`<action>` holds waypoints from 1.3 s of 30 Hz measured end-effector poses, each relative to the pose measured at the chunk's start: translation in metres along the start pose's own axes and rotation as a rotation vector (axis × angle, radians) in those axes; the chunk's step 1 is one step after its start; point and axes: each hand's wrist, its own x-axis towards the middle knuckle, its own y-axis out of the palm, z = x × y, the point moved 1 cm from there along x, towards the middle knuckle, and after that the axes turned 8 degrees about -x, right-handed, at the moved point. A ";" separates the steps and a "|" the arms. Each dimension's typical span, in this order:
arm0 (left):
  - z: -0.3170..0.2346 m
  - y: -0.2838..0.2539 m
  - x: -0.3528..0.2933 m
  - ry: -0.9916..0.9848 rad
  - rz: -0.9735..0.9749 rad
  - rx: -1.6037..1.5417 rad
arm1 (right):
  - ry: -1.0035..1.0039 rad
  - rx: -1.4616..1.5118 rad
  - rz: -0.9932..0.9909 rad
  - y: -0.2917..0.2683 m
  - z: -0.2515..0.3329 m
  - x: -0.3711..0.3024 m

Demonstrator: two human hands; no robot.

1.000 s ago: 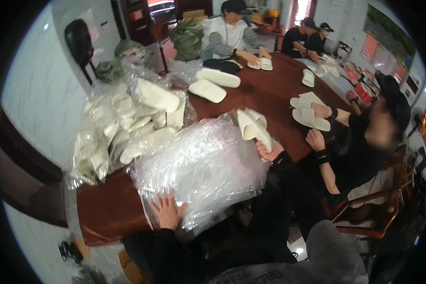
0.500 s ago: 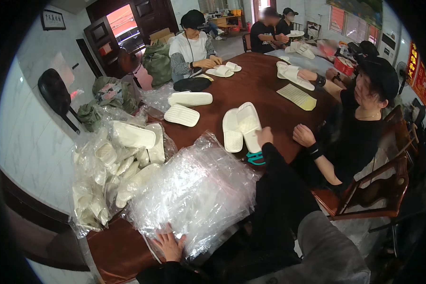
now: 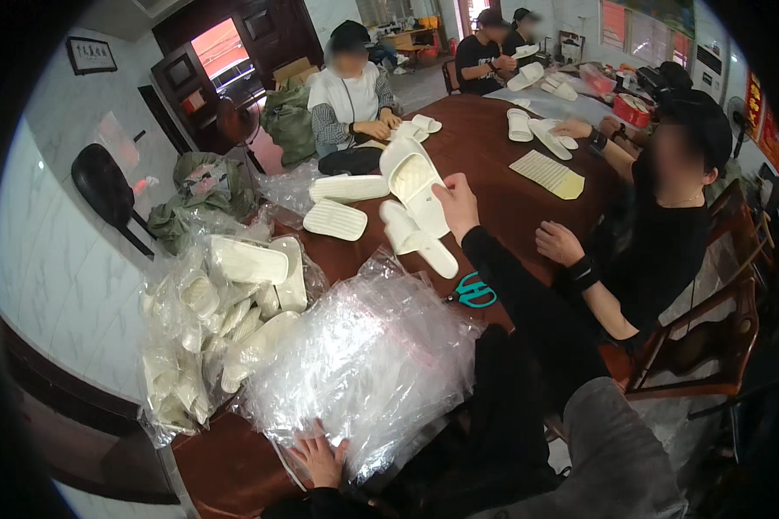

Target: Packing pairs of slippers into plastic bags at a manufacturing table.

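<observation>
My right hand (image 3: 457, 206) grips the edge of a cream slipper (image 3: 414, 177), raised and tilted over the table. Its mate, another cream slipper (image 3: 417, 240), lies on the tabletop just below it. My left hand (image 3: 322, 456) rests with spread fingers on the near edge of a stack of clear plastic bags (image 3: 363, 363). Teal-handled scissors (image 3: 474, 291) lie between those bags and my right forearm. Two more cream slippers, one on its side (image 3: 348, 188) and one sole up (image 3: 335, 221), lie to the left of the raised one.
A heap of bagged slippers (image 3: 203, 324) covers the table's left side. Co-workers sit around the brown table (image 3: 485, 143); the one at right reaches toward a pair of slippers (image 3: 545, 137). A striped yellowish insole-like sheet (image 3: 545, 176) lies near that person. A wooden chair (image 3: 692, 346) stands at right.
My right hand has lifted one slipper of the pair and tilted it; the other has turned on the table. The scissors show more fully. My left hand stays on the bags.
</observation>
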 end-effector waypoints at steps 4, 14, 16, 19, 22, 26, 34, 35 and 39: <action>0.002 -0.001 -0.002 -0.003 -0.006 0.011 | 0.008 0.002 -0.058 -0.003 0.005 0.024; -0.005 0.004 0.006 0.034 0.002 0.029 | 0.197 -0.579 -0.167 -0.088 -0.174 0.010; 0.004 -0.002 0.000 0.001 -0.001 0.048 | 0.135 -0.707 -0.161 -0.076 -0.169 -0.024; 0.005 -0.005 -0.002 -0.003 0.002 0.048 | 0.132 -0.794 -0.087 -0.083 -0.157 -0.053; -0.001 -0.009 -0.001 -0.032 0.058 0.057 | 0.135 -0.908 0.072 -0.088 -0.150 -0.068; -0.005 -0.008 0.000 -0.029 0.075 0.056 | 0.055 -1.020 0.198 -0.084 -0.157 -0.069; 0.002 -0.004 0.000 -0.012 0.038 0.036 | -0.101 -0.944 0.437 0.001 -0.094 -0.025; 0.002 -0.004 -0.001 -0.011 0.038 0.038 | -0.033 -0.950 0.439 0.005 -0.090 -0.024; 0.003 -0.005 -0.001 -0.023 0.069 0.079 | -0.132 -0.796 0.451 0.015 -0.019 -0.068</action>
